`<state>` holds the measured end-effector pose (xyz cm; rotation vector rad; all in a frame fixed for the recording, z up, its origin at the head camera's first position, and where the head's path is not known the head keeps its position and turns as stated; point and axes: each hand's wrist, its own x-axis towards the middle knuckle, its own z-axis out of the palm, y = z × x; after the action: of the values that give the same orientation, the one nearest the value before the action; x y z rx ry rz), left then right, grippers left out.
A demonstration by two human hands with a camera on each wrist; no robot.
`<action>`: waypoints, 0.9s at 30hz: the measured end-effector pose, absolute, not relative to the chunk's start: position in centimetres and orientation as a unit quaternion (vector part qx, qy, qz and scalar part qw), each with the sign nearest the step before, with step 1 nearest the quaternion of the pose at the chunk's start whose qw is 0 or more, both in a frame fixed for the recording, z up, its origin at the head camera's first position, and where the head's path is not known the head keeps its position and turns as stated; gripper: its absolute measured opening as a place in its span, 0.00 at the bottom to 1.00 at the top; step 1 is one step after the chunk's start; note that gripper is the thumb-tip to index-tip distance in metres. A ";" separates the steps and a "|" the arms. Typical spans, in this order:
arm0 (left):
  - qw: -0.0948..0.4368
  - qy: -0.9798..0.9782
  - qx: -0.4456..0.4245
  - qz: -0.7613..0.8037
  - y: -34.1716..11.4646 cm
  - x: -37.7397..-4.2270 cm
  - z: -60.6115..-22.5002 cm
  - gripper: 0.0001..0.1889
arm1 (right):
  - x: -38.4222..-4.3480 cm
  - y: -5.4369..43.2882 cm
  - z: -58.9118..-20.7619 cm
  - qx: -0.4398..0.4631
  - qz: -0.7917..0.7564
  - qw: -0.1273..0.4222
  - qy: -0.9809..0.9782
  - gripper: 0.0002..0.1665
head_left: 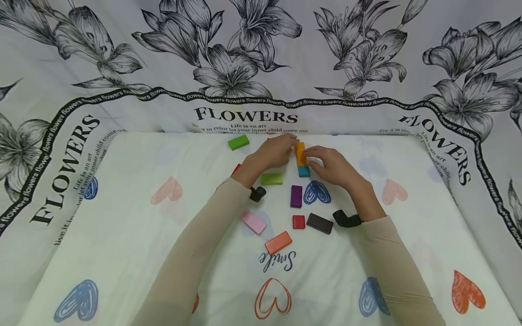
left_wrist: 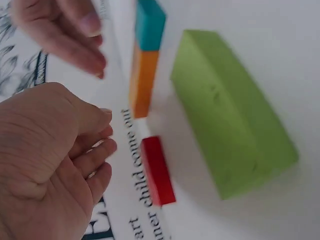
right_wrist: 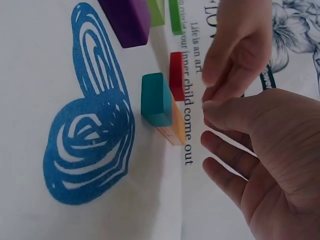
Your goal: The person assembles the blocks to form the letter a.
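A: Which step's in hand?

B: Prob. steadying or lining up the orange block (head_left: 300,153) & teal block (head_left: 303,172); hands are either side.

A: Where's that pair?

B: Far side of the cloth (head_left: 122,235), approx. ctr, beyond the purple block (head_left: 296,196). End to end, teal nearer the person. Can't tell if they're stood up or lying.

A: Hands?

B: L hand (head_left: 277,151): fingers loosely curved, thumb close to them, nothing held. R hand (head_left: 332,167): half spread, thumb apart from fingers, nothing held; tips v. near the orange, contact unclear.

A: Next move calls for?

B: Imo a light, even touch w/ both hands so the joint isn't knocked, minding the red block (left_wrist: 158,171) nearby.

A: Any writing?

B: Yep. Backdrop (head_left: 306,68) has "FLOWERS" (head_left: 246,115) in big caps, w/ "Life is an art" & "let your inner child come out" below. Sm. "flowers" repeats along the wavy black band (head_left: 299,104). Cloth has "Smile" (head_left: 278,261) in script, nr the coral block (head_left: 278,243). No brand/label legible on the blocks.
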<state>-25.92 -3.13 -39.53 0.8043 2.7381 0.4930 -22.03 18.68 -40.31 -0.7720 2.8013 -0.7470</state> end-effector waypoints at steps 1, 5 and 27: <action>0.116 0.939 0.270 0.175 -3.3 -25.9 -39.5 0.24 | -22.1 18.7 -40.4 -0.252 -0.243 0.078 0.933 0.24; 0.090 0.943 0.260 0.189 -3.9 -25.6 -38.8 0.24 | -21.8 19.1 -41.0 -0.234 -0.217 0.109 0.941 0.25; 0.126 0.955 0.243 0.112 -6.1 -27.5 -39.8 0.25 | -22.2 17.8 -42.2 -0.270 -0.239 0.133 0.923 0.27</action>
<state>-27.54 -6.07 -39.76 0.7081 2.7826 0.3252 -22.19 17.79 -42.18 -0.7830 2.6785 -0.6933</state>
